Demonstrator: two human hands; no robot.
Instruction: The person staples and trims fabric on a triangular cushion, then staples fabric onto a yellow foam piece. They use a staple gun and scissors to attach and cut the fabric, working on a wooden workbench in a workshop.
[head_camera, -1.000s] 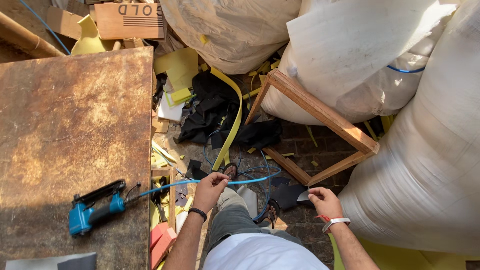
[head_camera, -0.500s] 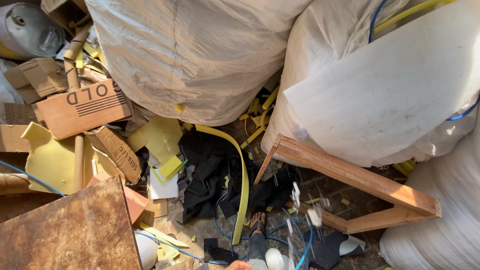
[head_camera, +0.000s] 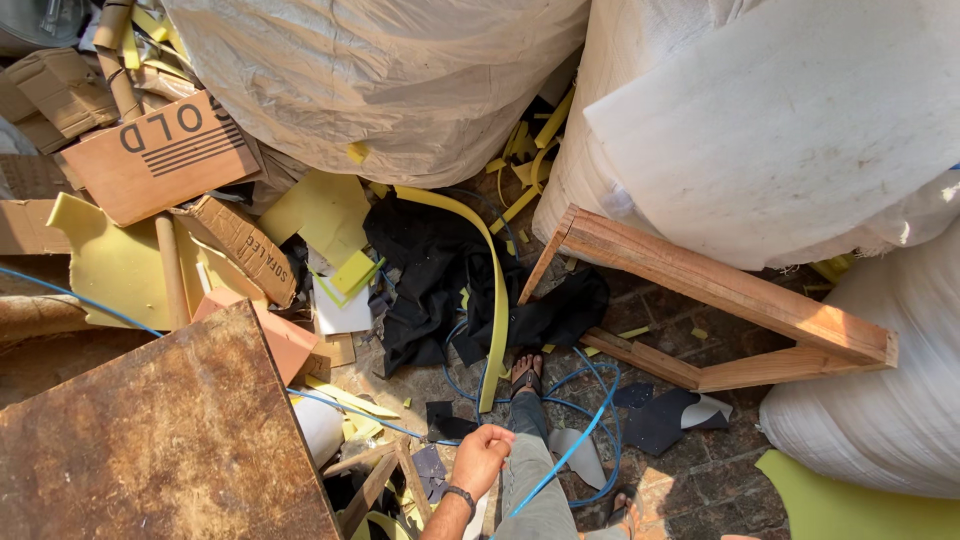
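Sunlit brick floor (head_camera: 700, 480) littered with scraps, among bulging white sacks (head_camera: 400, 80).

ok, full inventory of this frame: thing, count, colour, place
sacks: three, white, top and right
wooden frame: one, brown, right of centre
board: one, rusty brown, bottom left
cardboard pieces: several, brown, upper left
foam scraps: many, yellow, floor
yellow strip: one, centre
black cloth: one, centre
blue cord: one, looped by the foot
sandalled foot: one, centre bottom
left hand: closed at the cord
right hand: out of view
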